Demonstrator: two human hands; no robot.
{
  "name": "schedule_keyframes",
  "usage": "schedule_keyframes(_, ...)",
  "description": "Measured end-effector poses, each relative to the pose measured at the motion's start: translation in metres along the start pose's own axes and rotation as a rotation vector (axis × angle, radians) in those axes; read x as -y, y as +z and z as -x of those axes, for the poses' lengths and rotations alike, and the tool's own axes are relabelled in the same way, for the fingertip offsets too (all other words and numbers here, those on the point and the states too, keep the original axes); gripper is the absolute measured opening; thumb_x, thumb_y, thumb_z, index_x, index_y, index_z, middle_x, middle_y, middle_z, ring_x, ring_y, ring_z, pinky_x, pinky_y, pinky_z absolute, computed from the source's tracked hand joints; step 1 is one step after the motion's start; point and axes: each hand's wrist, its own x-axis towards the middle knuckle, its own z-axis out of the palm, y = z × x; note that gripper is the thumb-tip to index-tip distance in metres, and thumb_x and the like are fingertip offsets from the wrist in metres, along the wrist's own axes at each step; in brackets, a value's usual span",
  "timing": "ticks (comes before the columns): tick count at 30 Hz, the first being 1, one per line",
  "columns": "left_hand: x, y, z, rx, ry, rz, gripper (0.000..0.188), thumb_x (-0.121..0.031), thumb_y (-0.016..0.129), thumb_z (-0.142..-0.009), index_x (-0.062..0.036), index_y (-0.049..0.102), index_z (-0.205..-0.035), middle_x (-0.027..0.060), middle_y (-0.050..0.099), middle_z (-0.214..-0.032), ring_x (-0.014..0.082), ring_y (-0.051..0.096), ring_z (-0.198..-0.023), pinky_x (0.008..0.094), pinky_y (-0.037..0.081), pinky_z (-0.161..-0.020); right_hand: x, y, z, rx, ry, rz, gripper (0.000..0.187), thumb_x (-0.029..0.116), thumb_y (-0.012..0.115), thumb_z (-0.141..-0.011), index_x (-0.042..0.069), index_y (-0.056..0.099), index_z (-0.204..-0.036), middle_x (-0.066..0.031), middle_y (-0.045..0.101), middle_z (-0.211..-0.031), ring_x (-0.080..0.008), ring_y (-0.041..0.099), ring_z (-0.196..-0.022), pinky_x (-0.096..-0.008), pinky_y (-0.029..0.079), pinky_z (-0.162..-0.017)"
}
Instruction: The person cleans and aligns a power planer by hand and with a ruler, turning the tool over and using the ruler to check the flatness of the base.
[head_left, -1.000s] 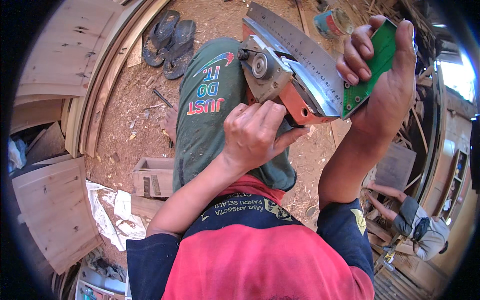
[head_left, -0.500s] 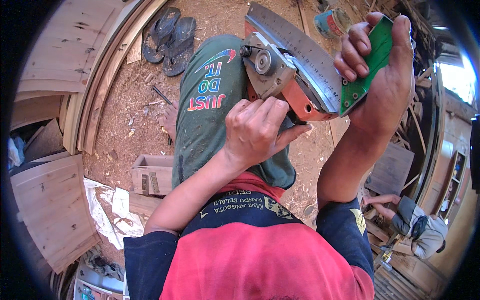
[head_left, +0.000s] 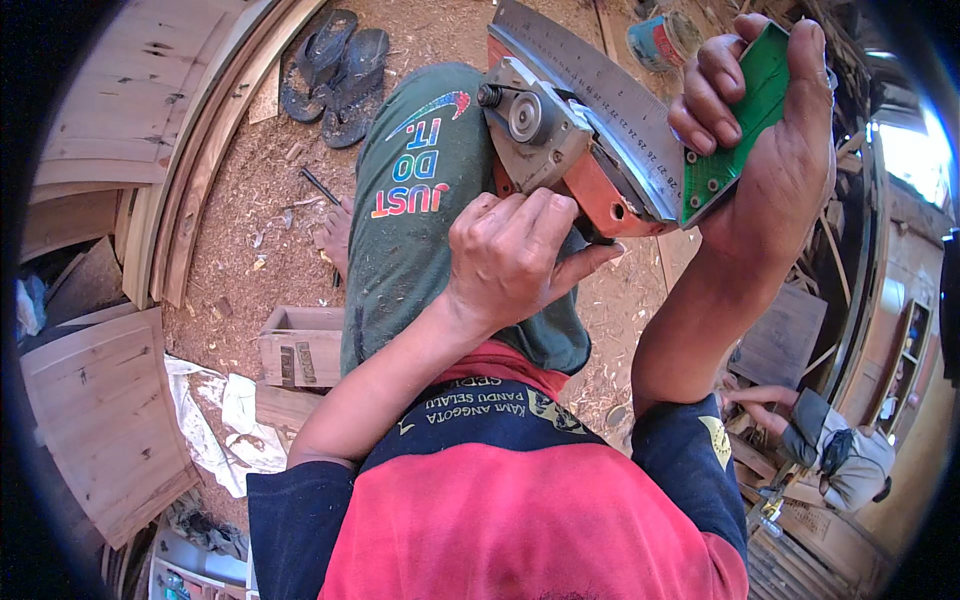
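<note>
An orange electric hand planer [head_left: 598, 192] with a grey metal body and an exposed belt pulley rests against my thigh. My left hand [head_left: 510, 255] is closed around its near end, the grip mostly hidden under the fingers. In my right hand [head_left: 775, 160] is a try square, its green handle [head_left: 738, 130] clasped between thumb and curled fingers. The square's steel ruler blade [head_left: 610, 95] lies along the planer's far right side, its edge at or very near the sole. Whether blade and sole touch all the way along cannot be told.
Black sandals [head_left: 335, 75] lie on the shaving-covered floor. Left are a small wooden box [head_left: 300, 347], wooden panels [head_left: 105, 410] and white cloth [head_left: 235, 420]. A paint can [head_left: 663, 42] stands at the far right. Another person [head_left: 840, 455] bends over at the right.
</note>
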Motion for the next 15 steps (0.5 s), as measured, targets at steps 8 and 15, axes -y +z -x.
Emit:
schedule_keyframes(8,-0.001,-0.002,0.0,0.001,-0.013,-0.01,0.05,-0.051,0.082,-0.074,-0.0118,0.051,-0.077,0.0029,0.05,-0.065,0.0225,0.054,-0.053,0.0358,0.041,-0.051,0.006,0.046,0.005,-0.351,-0.121,0.088,0.04,0.048,0.052,-0.102,0.008,0.051,-0.1,0.0012,0.044,-0.063,-0.0046,0.036,-0.041,-0.0189,0.032,-0.036)
schedule_keyframes(15,-0.001,-0.006,0.001,0.07,-0.024,-0.037,0.045,-0.05,0.074,-0.08,-0.0104,0.054,-0.081,0.0032,0.053,-0.069,0.0209,0.059,-0.061,0.0347,0.042,-0.056,0.001,0.026,0.004,-0.308,-0.113,0.034,0.041,0.049,0.052,-0.102,0.008,0.051,-0.102,-0.0001,0.044,-0.063,-0.0062,0.038,-0.041,-0.0203,0.033,-0.036)
